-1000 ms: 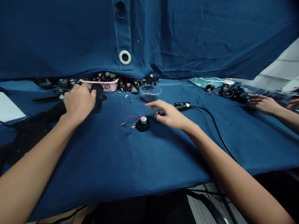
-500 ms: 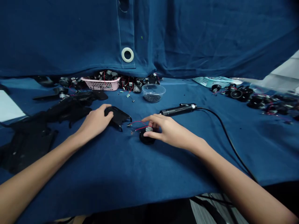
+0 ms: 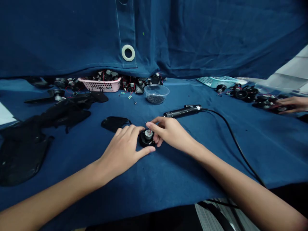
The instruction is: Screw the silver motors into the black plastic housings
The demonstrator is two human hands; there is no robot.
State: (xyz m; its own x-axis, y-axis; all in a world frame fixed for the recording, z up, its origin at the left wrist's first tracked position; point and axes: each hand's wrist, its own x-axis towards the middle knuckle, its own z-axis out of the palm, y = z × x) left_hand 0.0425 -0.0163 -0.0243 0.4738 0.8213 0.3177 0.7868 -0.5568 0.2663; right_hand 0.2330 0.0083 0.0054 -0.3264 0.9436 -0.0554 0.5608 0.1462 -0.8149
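A small cylindrical motor [image 3: 148,134], its silvery metal top facing up, sits in a round black base [image 3: 142,140] on the matte, lightly creased blue cloth [image 3: 144,183]. The left hand [image 3: 122,148] curves about the near left of the base, its thumb and fingers apart; how firmly it holds cannot be told. The right hand [image 3: 168,131] bends over the other side, thumb and index fingertip close together above the motor beside a thin red wire [image 3: 150,131]; whether they pinch anything is unclear.

Just beyond the left hand's fingers lies a smooth, rounded black plastic shell [image 3: 113,123]. Behind the right hand rests a slim black electric screwdriver [image 3: 184,111] with a ribbed front collar, its rubbery cord [image 3: 227,128] bowing away to the right. A clear, round plastic tub [image 3: 157,93] holds tiny dark pieces.

Farther back stand a pink lattice-sided basket [image 3: 101,86] and a pale blue one [image 3: 215,82]. Flat, dull black parts [image 3: 24,157] spread on the left; at far right a co-worker's hand [image 3: 292,103] touches black components.
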